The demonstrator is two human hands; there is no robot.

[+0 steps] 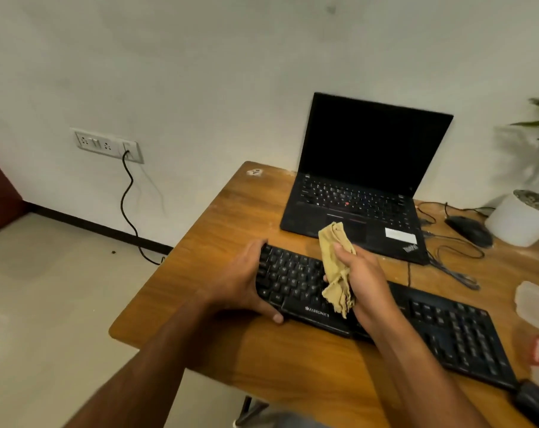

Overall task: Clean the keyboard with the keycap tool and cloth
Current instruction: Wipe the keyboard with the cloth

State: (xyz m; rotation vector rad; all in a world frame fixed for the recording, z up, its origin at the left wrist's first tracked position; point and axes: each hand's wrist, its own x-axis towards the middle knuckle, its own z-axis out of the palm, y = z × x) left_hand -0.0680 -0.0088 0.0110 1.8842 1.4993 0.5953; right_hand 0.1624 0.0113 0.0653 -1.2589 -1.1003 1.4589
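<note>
Keyboard (pixel 385 313), one black unit lying slantwise on the wooden bench (pixel 231 220), serves as landmark: the left hand (pixel 243 282) grips its left end, fingers curled over the far edge and thumb on the near edge, while the right hand (pixel 359 282), held just above its middle keys, clutches one crumpled tan cloth (pixel 336 267). Beyond the keyboard stands one open laptop (pixel 364 180) with a dark screen; to the right of that lie one black mouse (pixel 470 231) and one white plant pot (pixel 515 220). No keycap tool can be made out.
</note>
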